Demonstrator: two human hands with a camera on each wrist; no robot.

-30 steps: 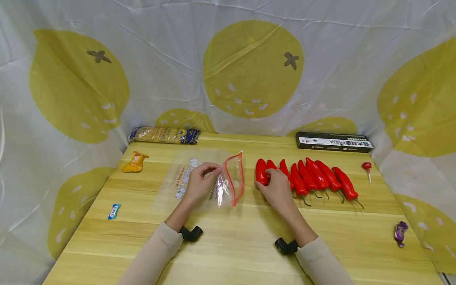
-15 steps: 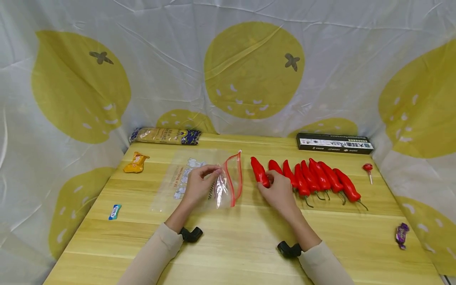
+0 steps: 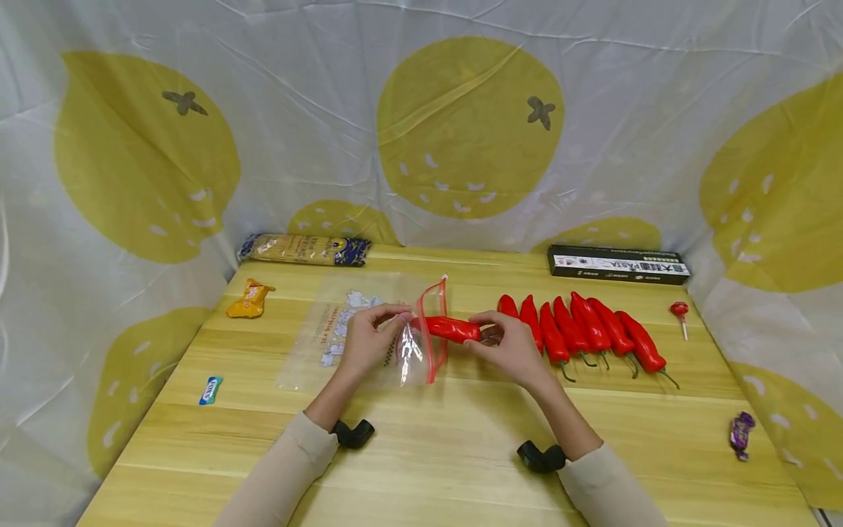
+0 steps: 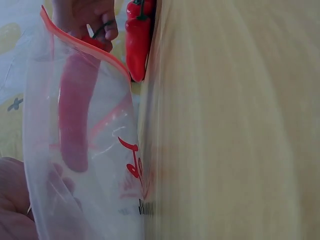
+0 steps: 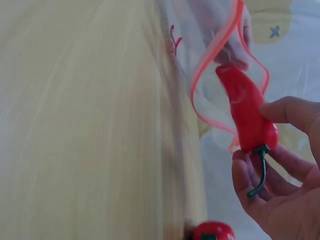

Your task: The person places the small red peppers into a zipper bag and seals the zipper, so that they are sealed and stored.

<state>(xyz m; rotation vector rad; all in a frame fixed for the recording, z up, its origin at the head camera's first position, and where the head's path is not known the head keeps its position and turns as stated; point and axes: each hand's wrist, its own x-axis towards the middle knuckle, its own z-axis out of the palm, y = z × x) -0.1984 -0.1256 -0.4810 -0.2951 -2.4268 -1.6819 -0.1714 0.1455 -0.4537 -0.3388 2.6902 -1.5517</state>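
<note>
My right hand (image 3: 510,348) grips one pepper (image 3: 451,329) at its fat end, thumb on one side, fingers on the other. Its stem (image 5: 262,170) points back toward my palm. The pepper lies long ways from left to right, and its thin tip goes left, past the red rim (image 3: 431,359) and into the bag (image 3: 411,362). The fat end is outside. My left hand (image 3: 369,338) pinches the bag near the tip; I can't tell if they touch. My right hand is nearer the other peppers (image 3: 590,326).
</note>
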